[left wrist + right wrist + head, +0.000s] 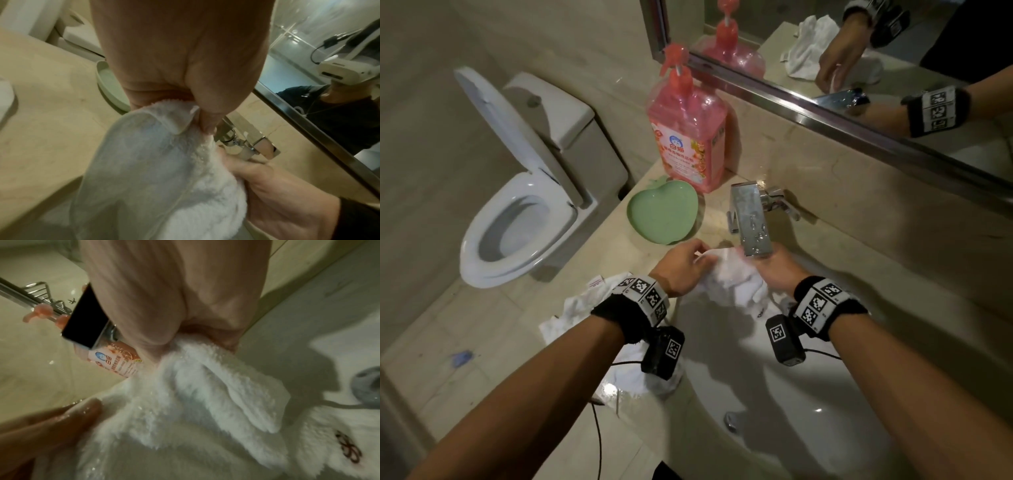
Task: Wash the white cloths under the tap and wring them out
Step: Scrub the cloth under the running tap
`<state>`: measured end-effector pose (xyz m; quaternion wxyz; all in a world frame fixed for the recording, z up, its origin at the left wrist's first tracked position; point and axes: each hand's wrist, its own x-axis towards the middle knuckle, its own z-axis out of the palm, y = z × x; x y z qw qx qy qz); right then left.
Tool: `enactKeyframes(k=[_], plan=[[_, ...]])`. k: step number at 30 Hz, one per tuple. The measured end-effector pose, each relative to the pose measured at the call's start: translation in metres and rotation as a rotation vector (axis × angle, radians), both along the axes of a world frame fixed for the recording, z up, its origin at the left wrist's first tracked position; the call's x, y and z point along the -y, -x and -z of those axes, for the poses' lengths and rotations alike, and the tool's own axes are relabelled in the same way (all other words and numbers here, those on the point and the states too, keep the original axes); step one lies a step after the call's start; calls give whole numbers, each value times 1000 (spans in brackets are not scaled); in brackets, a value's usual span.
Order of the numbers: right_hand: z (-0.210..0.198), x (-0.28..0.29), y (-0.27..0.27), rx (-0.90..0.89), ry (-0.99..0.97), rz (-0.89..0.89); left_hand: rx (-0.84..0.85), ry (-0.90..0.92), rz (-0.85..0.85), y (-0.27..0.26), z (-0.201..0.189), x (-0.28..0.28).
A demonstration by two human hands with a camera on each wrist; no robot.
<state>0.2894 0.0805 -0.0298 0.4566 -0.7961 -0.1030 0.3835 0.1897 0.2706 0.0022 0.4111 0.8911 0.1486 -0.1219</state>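
Both fists bunched on the cloth point(726, 279) over the sink point(825, 428), just under the tap point(751, 224): left hand point(683, 265) pinching an edge, right hand point(779, 272) gripping the other end. Best kept low over the basin, rubbing fold against fold, every part turned through the stream before twisting. More cloths point(582, 308) waiting on the counter point(482, 359), left.

A pink pump bottle point(690, 137) stands at the table's point(517, 329) back edge by the mirror point(859, 85), a green apple-shaped dish point(662, 214) just before it. Beyond the left edge, a white toilet point(517, 219) with lid raised.
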Motion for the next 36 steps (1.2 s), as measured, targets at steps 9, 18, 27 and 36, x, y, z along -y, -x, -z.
enactKeyframes(k=[9,18,27,36], plan=[[-7,39,1,102,78,-42,-74,187,130,-39,15,48],[-16,59,-7,143,2,22,-63,299,25,-44,23,54],[2,17,4,65,13,-117,-13,329,-112,-28,19,25],[3,34,-4,41,11,-114,-54,179,36,-30,30,29]])
